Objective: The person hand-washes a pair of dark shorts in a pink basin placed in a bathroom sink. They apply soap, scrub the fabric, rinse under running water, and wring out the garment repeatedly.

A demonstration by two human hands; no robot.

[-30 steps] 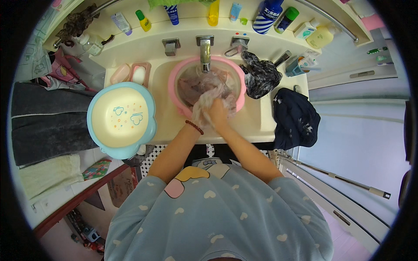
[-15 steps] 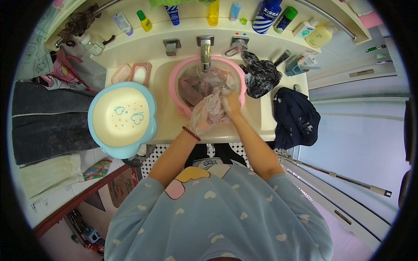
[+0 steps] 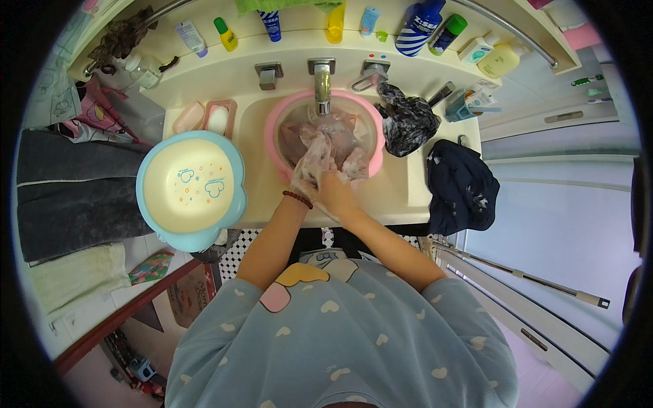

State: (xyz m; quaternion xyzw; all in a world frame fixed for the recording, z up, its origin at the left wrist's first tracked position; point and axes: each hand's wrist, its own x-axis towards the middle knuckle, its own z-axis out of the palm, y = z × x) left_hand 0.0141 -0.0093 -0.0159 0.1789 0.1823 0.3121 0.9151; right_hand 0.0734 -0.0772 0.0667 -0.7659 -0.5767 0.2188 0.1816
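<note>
A pale pink wet cloth garment point(image 3: 317, 151) is bunched between my two hands, with part of it lying in the water of a pink-rimmed basin point(image 3: 271, 132). My left hand point(image 3: 305, 179), a red bead bracelet at its wrist, is coated in suds and closed round the cloth. Pressed against it on the right, my right hand point(image 3: 336, 195) is also closed on the garment. Both are at the basin's near rim. Over its far side hangs the tap point(image 3: 322, 85); water bubbles beneath it. Folds of cloth and suds hide some fingertips.
Soapy black cloth point(image 3: 408, 122) lies right of the basin, and dark navy clothing point(image 3: 462, 187) hangs over the counter's right end. To the left are a blue-rimmed basin point(image 3: 238, 187) and a soap dish point(image 3: 219, 117). Several bottles line the back ledge, including a blue-and-white striped one point(image 3: 417, 30).
Both hands have drawn nearer to me, toward the basin's near rim. The right hand has come down beside the left, and the bunched cloth now trails back into the water.
</note>
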